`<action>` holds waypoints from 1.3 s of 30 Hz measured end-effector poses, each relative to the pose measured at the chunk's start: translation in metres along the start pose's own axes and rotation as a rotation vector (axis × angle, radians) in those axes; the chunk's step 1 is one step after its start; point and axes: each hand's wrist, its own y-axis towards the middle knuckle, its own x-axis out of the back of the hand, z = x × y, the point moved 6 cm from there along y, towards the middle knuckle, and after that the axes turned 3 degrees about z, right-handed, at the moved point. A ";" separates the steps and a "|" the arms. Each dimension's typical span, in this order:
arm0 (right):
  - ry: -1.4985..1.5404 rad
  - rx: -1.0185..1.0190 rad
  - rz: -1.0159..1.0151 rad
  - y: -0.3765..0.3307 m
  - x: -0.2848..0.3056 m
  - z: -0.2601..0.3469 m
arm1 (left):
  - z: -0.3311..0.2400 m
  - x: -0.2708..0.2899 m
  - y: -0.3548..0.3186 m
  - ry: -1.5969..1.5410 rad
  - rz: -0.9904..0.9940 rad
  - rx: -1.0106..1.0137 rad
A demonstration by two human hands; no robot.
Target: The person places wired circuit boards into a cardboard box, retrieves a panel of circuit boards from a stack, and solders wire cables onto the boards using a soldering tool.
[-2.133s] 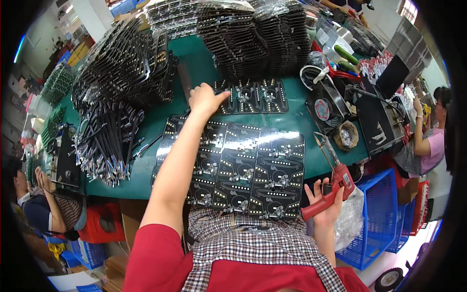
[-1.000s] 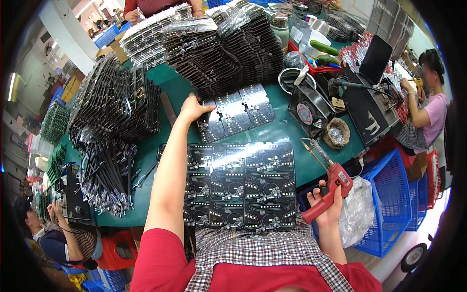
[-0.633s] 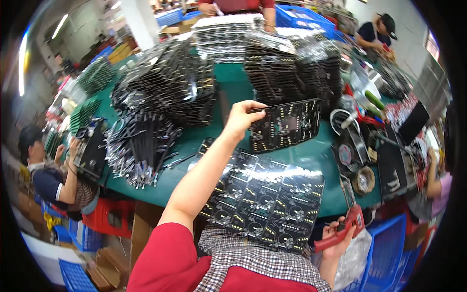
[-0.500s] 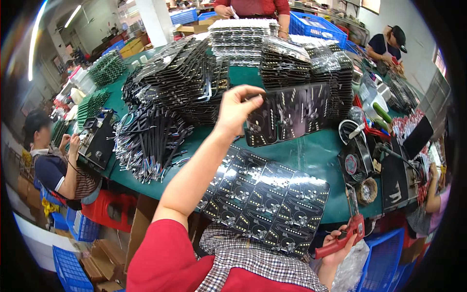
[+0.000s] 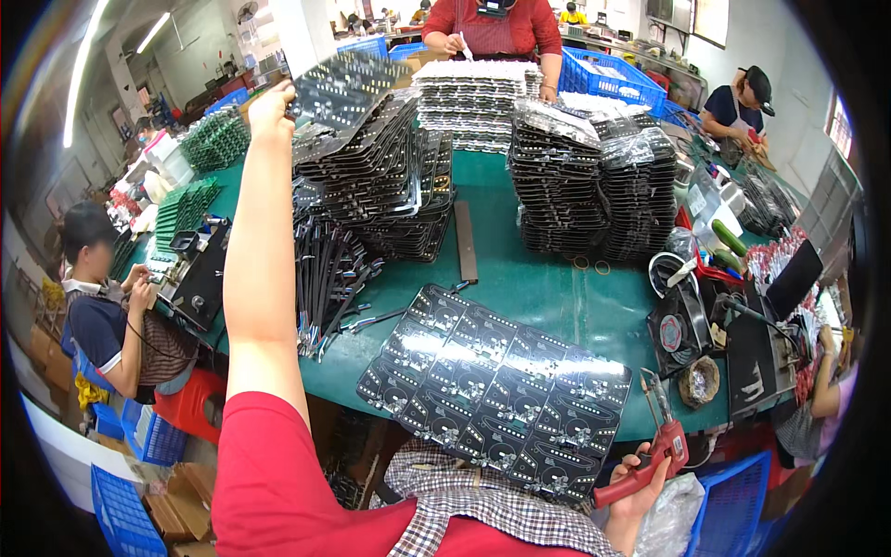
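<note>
My left hand [image 5: 271, 111] is stretched far to the left and grips the edge of a black circuit board panel [image 5: 345, 85]. That panel is tilted over the top of a tall stack of black panels [image 5: 371, 167]. In my right hand [image 5: 635, 492], low on the right, is a red soldering gun [image 5: 655, 464] with its metal tip pointing up and away. A larger black circuit board panel [image 5: 501, 385] with rows of small light parts lies at the table's near edge, just left of the soldering gun, reaching over my checked apron [image 5: 483, 520].
Bundled black cables [image 5: 329, 278] lie under the left stack. A flat bar [image 5: 466, 243] rests on the green table [image 5: 548, 288]. More board stacks [image 5: 557, 176] stand right of centre. A fan [image 5: 676, 330] and a solder spool [image 5: 698, 382] sit right. Co-workers sit around the table.
My left hand has carried the smaller panel from mid-table to up over the left stack. The right hand still holds the soldering gun, nearly unmoved. The head view has shifted slightly.
</note>
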 end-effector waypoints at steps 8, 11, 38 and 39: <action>-0.016 0.007 0.018 0.001 -0.002 -0.001 | 0.018 0.012 -0.014 1.545 0.068 -0.121; 0.032 0.004 -0.056 0.000 -0.001 -0.003 | 0.023 0.017 -0.004 1.470 0.175 -0.176; -0.299 0.220 -0.448 0.087 0.028 0.160 | 0.074 0.073 0.087 0.925 0.609 0.148; -0.323 0.218 -0.457 0.088 0.029 0.158 | 0.074 0.072 0.084 0.851 0.641 0.227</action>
